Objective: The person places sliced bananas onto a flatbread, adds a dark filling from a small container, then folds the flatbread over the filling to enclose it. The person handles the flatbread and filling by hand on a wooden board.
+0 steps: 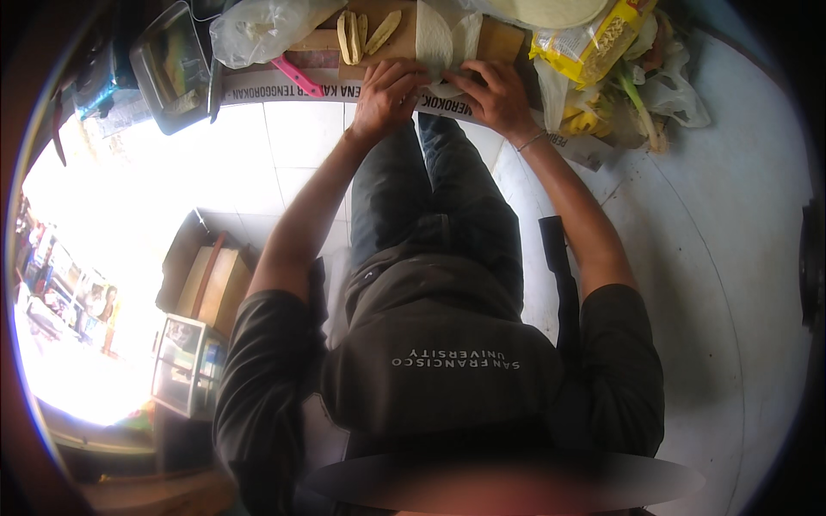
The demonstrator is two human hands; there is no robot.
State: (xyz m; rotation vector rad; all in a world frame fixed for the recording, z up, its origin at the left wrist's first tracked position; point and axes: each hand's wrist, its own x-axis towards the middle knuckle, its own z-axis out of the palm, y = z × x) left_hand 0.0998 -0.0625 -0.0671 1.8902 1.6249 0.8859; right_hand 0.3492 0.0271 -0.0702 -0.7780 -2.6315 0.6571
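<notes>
A thin, whitish wrapper sheet (434,34) lies over a brown board (501,43), its near end between my hands. My left hand (389,93) comes from the left with bent fingers pressed on that near end. From the right, my right hand (495,96) pinches the same end, thumb and fingertips together. The fingertips partly hide the folded edge. Left of the sheet, several narrow yellowish folded pieces (351,38) rest on the board. A pink-handled tool (297,76), its other end hidden, lies beside a clear plastic bag (258,33).
A metal tray (175,64) stands at the far left. Round pale sheets (551,10) lie at the back right, near a yellow food packet (594,43), spring onions (638,107) and a plastic bag (680,99). A printed banner (258,88) lines the table's near edge.
</notes>
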